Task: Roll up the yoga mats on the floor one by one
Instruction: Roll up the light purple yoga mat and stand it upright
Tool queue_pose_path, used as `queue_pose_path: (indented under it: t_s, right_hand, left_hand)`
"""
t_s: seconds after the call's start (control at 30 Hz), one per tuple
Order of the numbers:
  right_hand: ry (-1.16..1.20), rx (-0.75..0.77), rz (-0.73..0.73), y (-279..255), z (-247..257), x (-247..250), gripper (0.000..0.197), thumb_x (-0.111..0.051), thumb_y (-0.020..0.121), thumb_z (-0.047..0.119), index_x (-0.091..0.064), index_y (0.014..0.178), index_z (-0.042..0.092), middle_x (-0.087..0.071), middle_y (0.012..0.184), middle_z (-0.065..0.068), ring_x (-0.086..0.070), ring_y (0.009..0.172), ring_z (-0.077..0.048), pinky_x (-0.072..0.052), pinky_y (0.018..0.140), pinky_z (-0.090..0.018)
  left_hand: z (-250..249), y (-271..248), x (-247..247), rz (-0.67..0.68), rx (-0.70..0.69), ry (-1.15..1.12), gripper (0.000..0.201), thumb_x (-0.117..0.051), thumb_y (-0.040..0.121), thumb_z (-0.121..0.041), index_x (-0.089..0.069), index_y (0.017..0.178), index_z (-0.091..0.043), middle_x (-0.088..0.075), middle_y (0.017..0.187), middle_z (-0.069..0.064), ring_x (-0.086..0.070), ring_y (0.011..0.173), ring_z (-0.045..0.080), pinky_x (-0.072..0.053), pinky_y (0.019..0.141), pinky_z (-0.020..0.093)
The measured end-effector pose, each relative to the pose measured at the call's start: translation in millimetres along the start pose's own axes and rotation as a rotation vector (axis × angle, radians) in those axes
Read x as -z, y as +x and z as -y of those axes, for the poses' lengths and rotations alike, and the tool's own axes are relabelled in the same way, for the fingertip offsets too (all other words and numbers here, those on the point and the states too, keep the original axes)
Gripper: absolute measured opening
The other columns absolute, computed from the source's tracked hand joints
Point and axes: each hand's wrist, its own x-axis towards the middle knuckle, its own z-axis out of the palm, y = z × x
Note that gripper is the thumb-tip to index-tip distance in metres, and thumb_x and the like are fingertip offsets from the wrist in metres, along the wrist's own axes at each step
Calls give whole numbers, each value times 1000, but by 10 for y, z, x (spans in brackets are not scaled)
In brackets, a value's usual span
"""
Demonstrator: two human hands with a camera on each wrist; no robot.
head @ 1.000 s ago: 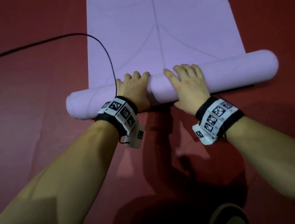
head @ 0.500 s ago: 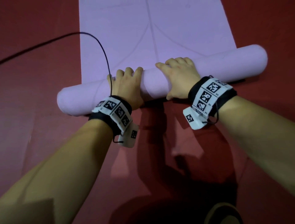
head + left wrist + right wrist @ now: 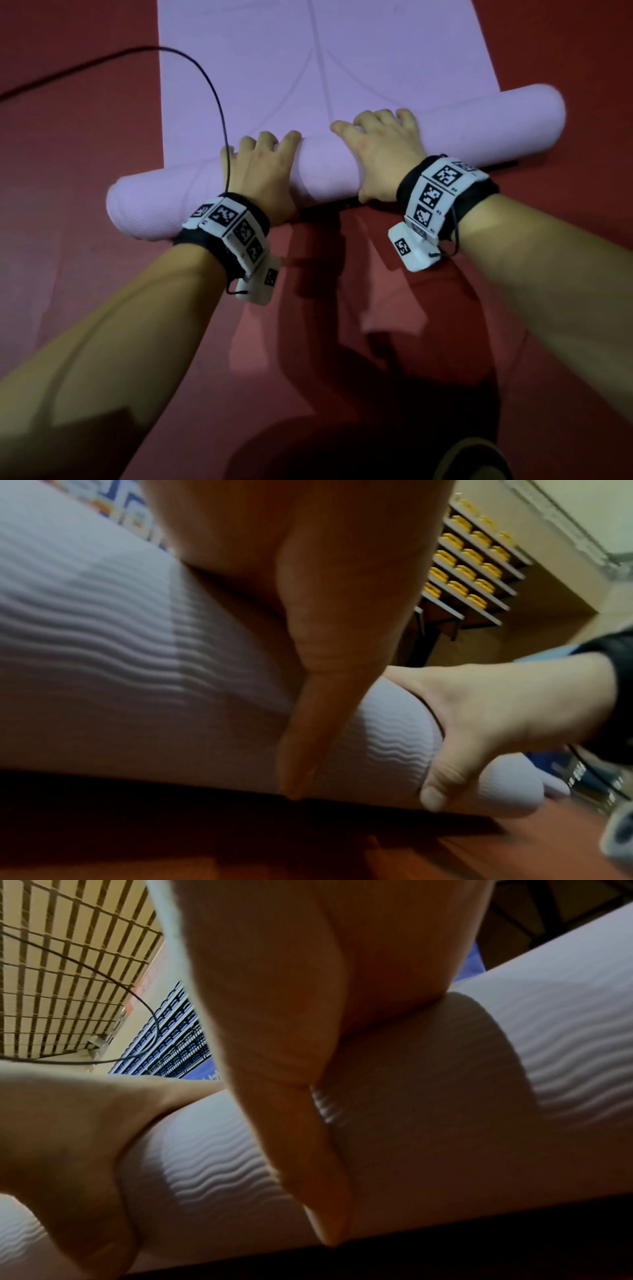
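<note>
A lilac yoga mat lies on the red floor, its flat part (image 3: pixel 376 51) stretching away from me. Its near end is wound into a thick roll (image 3: pixel 479 123) lying slantwise, right end farther off. My left hand (image 3: pixel 263 164) grips the roll left of centre, fingers curled over the top. My right hand (image 3: pixel 380 144) grips it just right of centre the same way. The left wrist view shows the ribbed roll (image 3: pixel 103 669) with my left thumb (image 3: pixel 318 723) down its near side. In the right wrist view the right thumb (image 3: pixel 298 1123) lies likewise on the roll (image 3: pixel 479 1123).
A black cable (image 3: pixel 212 89) arcs from my left wrist over the mat's left edge and off across the red floor (image 3: pixel 68 171). A shoe tip (image 3: pixel 472 459) shows at the bottom edge. Rows of yellow seats (image 3: pixel 472 561) stand far behind.
Both hands and the roll have moved away from me along the mat, taking in more of the flat part. My right fingers have curled further over the roll's top.
</note>
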Motion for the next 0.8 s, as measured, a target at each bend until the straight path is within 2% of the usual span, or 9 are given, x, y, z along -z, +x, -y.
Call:
queue_pose_path:
  t_s: [0.13, 0.23, 0.33, 0.4, 0.53, 0.8]
  right_hand:
    - [5, -2, -16, -13, 27, 48, 111, -88, 51, 34, -29, 145, 32, -47, 135, -7, -45, 123, -32, -26, 106, -52]
    - [-3, -17, -87, -135, 66, -17, 103, -81, 56, 27, -31, 146, 31, -48, 134, -7, -44, 122, -32, -24, 108, -54]
    - [-27, -27, -129, -252, 107, -65, 99, -77, 58, 23, -33, 146, 30, -48, 133, -7, -44, 123, -32, -23, 108, -56]
    - [-27, -27, -105, -321, 133, -10, 96, -74, 60, 21, -32, 146, 30, -48, 132, -7, -44, 122, -31, -25, 107, -56]
    - [-15, -10, -54, -535, 208, 42, 89, -69, 62, 22, -33, 143, 31, -50, 129, -7, -46, 117, -31, -29, 102, -54]
    - [-9, 35, 30, -1063, 330, -43, 87, -70, 62, 24, -35, 141, 34, -51, 126, -3, -47, 113, -28, -30, 97, -48]
  left_hand:
    - [-15, 7, 39, 7, 27, -18, 103, -83, 56, -46, -33, 144, -33, -51, 131, 7, -49, 120, 37, -34, 104, 54]
    - [-89, -94, -17, -51, 50, -4, 96, -81, 59, -37, -34, 142, -34, -51, 130, 4, -49, 118, 33, -33, 103, 51]
    - [-143, -190, -19, -65, 70, 19, 99, -84, 56, -30, -35, 142, -34, -50, 129, 3, -48, 118, 31, -32, 101, 50]
    - [-150, -246, 25, -39, 79, 6, 100, -86, 56, -31, -35, 141, -35, -50, 129, 3, -47, 119, 31, -32, 102, 51]
    - [-141, -470, 60, 28, 52, -38, 91, -81, 61, -43, -35, 140, -36, -50, 128, 4, -48, 119, 32, -35, 101, 51]
    - [-238, -1041, 1, 158, 6, -32, 87, -77, 67, -44, -32, 141, -34, -48, 128, 3, -47, 118, 33, -35, 97, 49]
